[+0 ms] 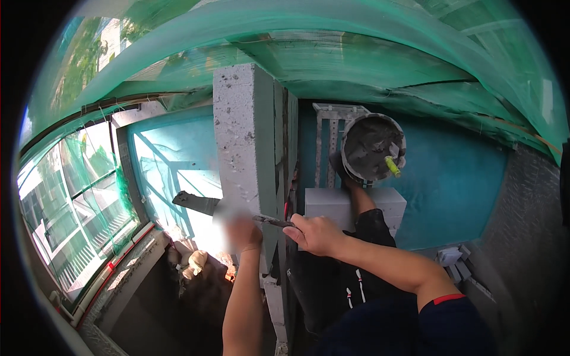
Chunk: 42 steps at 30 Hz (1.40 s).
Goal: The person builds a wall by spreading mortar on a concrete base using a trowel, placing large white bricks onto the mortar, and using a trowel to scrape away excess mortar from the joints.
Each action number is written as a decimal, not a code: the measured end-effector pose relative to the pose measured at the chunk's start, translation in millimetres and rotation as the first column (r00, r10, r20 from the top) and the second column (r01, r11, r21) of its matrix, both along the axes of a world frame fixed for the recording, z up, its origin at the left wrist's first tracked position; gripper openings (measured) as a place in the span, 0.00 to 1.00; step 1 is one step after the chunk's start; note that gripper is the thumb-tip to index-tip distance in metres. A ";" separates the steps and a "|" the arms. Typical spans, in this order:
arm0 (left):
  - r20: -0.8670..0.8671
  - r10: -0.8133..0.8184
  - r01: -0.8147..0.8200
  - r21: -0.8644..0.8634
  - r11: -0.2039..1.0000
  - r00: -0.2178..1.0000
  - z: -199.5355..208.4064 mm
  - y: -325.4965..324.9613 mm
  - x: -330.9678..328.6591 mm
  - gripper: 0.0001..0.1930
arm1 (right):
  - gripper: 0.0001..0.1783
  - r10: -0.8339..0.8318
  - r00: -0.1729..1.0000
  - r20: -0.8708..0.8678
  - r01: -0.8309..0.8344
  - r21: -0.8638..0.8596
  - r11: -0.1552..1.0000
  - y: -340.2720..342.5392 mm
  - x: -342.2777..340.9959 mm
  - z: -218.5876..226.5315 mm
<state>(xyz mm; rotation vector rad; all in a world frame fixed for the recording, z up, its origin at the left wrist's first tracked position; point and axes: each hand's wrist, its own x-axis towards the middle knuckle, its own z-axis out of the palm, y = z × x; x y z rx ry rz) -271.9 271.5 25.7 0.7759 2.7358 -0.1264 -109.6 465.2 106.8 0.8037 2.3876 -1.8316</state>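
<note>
My right hand point(314, 233) is closed around the dark, thin handle of a narrow mason's trowel point(196, 203), just right of a pale block wall point(236, 130). The trowel's flat grey blade, smeared with mortar, sticks out to the left across the wall end. My left hand point(240, 230) lies over the middle of the trowel at the wall's face. A blur covers its fingers, so their grip is hidden; handle and blade line up on either side of it.
A bucket of grey mortar point(365, 148) with a yellow-green-handled tool point(392, 167) stands on a pale metal stand point(323, 142). My bare leg point(361, 200) is behind a white block point(326, 203). Green netting point(356, 65) hangs overhead; offcuts point(454, 261) lie right.
</note>
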 end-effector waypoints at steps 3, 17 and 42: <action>-0.091 -0.035 0.048 0.143 0.989 0.995 3.5 6.9 -3.1 0.17 | 0.21 0.010 0.983 0.182 0.003 -0.067 0.998 -0.2 -1.1 -7.9; -0.096 -0.495 0.453 -0.286 0.845 0.863 -5.1 -32.9 -16.2 0.30 | 0.29 -0.350 0.494 0.796 0.869 -0.456 0.190 -130.8 53.8 -65.5; -0.331 -0.260 0.337 0.200 0.920 0.907 20.3 28.8 -7.6 0.21 | 0.18 -0.212 0.478 0.853 0.742 -0.521 -0.421 -241.9 14.3 -68.8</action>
